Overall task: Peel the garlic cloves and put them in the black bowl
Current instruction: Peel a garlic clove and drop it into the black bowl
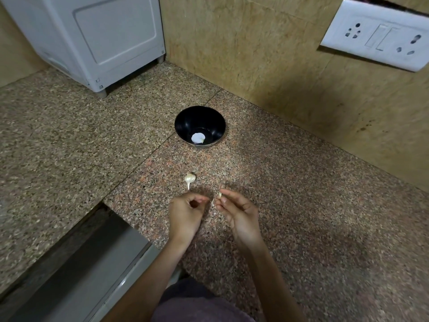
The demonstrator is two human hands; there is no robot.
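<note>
1. Small, pale, papery-skinned garlic clove (219, 195) is held above the counter, just 6 o'clock of frame centre. It is pinched between the thumb and forefinger tips of the right hand (239, 210). Long axis runs roughly 12–6. Too small to tell which end is the tip.
2. Thin pale sliver (212, 202) at 8 o'clock of the clove, between the two hands. Can't tell if it is skin or clove.
3. Left hand (185, 212) at 9 o'clock of the clove, fingers curled in, thumb tip meeting forefinger. Can't tell whether it grips anything.
4. Off-white bulbous garlic piece (190, 178) lies on the counter at 11 o'clock of the hands. Its dry stalk points to 6 o'clock, long axis 12–6.
5. Round glossy black bowl (216, 123) stands upright at 12 o'clock of that piece, well apart from it. One smooth white peeled clove (198, 138) lies at its bottom.
6. Speckled brown-pink polished granite counter (301, 228), with a seam line.
7. Mottled beige stone wall (255, 54) at 1 o'clock, with a white plastic switch plate (380, 36) on it.
8. White boxy appliance (104, 38) on short feet at 10 o'clock.
9. Smooth grey surface (81, 263) at 7 o'clock.
10. Mauve fabric (197, 305) at 6 o'clock.
</note>
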